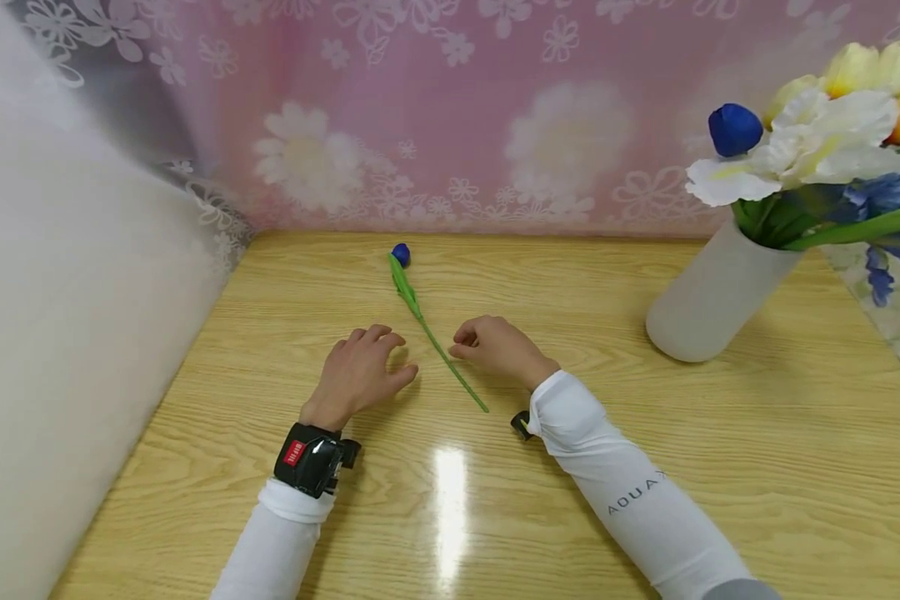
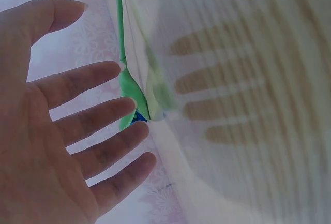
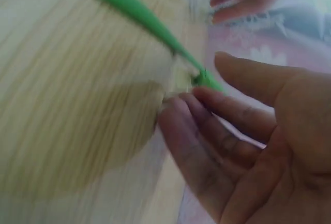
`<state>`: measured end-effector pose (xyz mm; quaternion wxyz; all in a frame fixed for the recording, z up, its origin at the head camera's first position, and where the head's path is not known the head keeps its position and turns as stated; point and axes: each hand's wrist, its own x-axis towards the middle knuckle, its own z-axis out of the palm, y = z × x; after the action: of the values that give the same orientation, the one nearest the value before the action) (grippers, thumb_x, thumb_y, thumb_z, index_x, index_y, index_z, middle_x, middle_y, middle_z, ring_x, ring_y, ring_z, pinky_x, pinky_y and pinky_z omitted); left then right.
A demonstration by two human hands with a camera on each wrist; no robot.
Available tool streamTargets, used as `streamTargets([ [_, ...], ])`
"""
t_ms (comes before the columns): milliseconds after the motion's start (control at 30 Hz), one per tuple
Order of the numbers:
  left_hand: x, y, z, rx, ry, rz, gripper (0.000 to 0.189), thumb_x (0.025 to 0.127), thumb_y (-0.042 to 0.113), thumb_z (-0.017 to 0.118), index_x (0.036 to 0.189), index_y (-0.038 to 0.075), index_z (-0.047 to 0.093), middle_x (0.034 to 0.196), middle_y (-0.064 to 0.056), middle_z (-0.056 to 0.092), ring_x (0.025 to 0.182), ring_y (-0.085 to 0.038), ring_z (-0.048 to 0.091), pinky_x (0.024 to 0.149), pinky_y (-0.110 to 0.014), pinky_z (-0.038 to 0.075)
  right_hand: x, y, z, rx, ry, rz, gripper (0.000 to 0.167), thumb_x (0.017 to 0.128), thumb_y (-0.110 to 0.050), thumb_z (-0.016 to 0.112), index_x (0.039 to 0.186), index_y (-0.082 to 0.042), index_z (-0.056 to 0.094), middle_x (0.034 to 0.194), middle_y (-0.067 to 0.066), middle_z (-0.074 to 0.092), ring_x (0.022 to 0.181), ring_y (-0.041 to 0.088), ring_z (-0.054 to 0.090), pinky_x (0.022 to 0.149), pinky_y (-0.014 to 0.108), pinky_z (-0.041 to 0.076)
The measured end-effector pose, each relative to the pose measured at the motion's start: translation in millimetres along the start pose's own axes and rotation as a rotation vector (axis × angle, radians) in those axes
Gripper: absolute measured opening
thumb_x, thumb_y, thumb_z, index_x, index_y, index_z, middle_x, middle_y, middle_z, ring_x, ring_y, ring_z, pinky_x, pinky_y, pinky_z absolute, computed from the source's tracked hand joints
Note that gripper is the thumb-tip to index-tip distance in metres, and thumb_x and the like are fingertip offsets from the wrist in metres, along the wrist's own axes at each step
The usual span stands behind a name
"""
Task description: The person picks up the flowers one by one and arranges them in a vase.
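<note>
A single blue artificial tulip (image 1: 401,255) lies on the wooden table, its green stem (image 1: 450,364) slanting toward the person between both hands. To the left of the stem, the left hand (image 1: 362,368) hovers palm down, with fingers spread and nothing held. In the left wrist view its fingers (image 2: 103,115) stretch toward the tulip's green leaf (image 2: 133,92). The right hand (image 1: 501,348) is just right of the stem, its fingers loosely bent. A gap shows between thumb and fingers in the right wrist view, where the green stem (image 3: 147,22) lies beyond the fingertips.
On the right, a white vase (image 1: 708,292) appears tilted in the head view and holds white, yellow and blue flowers (image 1: 817,150). A pink floral curtain (image 1: 420,125) hangs along the table's back edge. White cloth (image 1: 82,292) borders the left side.
</note>
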<state>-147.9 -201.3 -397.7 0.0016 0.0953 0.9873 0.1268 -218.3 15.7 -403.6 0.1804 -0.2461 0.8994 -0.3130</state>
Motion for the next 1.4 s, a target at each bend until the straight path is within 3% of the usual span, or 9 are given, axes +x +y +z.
streamTargets([
  [200,-1.3,-2.4,-2.4,0.012,-0.007,-0.011,0.046,0.089,0.045,0.059,0.120,0.012,0.066,0.128,-0.009,0.055,0.116,-0.034,0.050,0.092,-0.055,0.041,13.1,-26.7,12.1,-0.117,-0.011,0.042,0.025,0.092,-0.031,0.064,0.083,-0.007,0.066,0.074,0.000,0.057,0.062,0.014,0.050,0.055,0.029,0.040],
  [267,-1.7,-2.9,-2.4,0.009,-0.005,-0.010,0.046,0.089,0.046,0.059,0.120,0.012,0.066,0.128,-0.009,0.055,0.116,-0.034,0.050,0.092,-0.055,0.041,16.8,-31.7,15.3,-0.144,0.013,0.067,0.024,0.091,-0.029,0.065,0.079,-0.009,0.065,0.072,0.000,0.058,0.061,0.014,0.050,0.053,0.029,0.040],
  [467,-3.5,-3.9,-0.5,0.007,0.002,-0.010,0.046,0.088,0.046,0.059,0.119,0.013,0.066,0.128,-0.009,0.055,0.117,-0.035,0.049,0.092,-0.055,0.041,20.9,-33.6,21.2,-0.174,0.056,0.125,0.017,0.090,-0.023,0.067,0.077,-0.012,0.068,0.078,-0.001,0.063,0.066,0.015,0.057,0.057,0.033,0.046],
  [767,-4.8,-4.8,0.7,0.002,0.030,-0.006,0.046,0.088,0.046,0.059,0.118,0.012,0.067,0.128,-0.010,0.055,0.115,-0.035,0.050,0.090,-0.055,0.042,20.7,-27.5,24.9,-0.144,0.117,0.100,0.015,0.089,-0.015,0.064,0.075,-0.013,0.071,0.076,-0.002,0.064,0.064,0.014,0.058,0.057,0.031,0.047],
  [900,-6.5,-5.0,1.0,-0.003,0.035,-0.012,0.046,0.088,0.046,0.060,0.119,0.012,0.067,0.128,-0.010,0.056,0.115,-0.035,0.050,0.091,-0.054,0.042,18.7,-26.9,24.4,-0.077,0.123,0.105,0.014,0.090,-0.014,0.063,0.078,-0.012,0.071,0.077,-0.001,0.065,0.065,0.015,0.057,0.058,0.030,0.047],
  [1133,-2.9,3.9,3.2,-0.004,0.047,0.006,0.046,0.089,0.045,0.059,0.118,0.011,0.067,0.127,-0.010,0.056,0.113,-0.034,0.052,0.089,-0.054,0.043,0.7,-19.9,4.7,-0.003,0.199,0.081,0.013,0.090,-0.015,0.063,0.093,-0.009,0.074,0.089,0.001,0.068,0.074,0.014,0.059,0.067,0.030,0.050],
  [1400,6.9,13.9,3.4,-0.017,0.112,0.068,0.047,0.089,0.044,0.058,0.122,0.010,0.064,0.131,-0.012,0.054,0.114,-0.035,0.052,0.089,-0.054,0.044,-31.7,-26.5,-32.0,0.015,0.378,0.005,0.013,0.091,-0.024,0.066,0.096,-0.016,0.074,0.087,-0.005,0.070,0.077,0.011,0.065,0.065,0.032,0.051],
])
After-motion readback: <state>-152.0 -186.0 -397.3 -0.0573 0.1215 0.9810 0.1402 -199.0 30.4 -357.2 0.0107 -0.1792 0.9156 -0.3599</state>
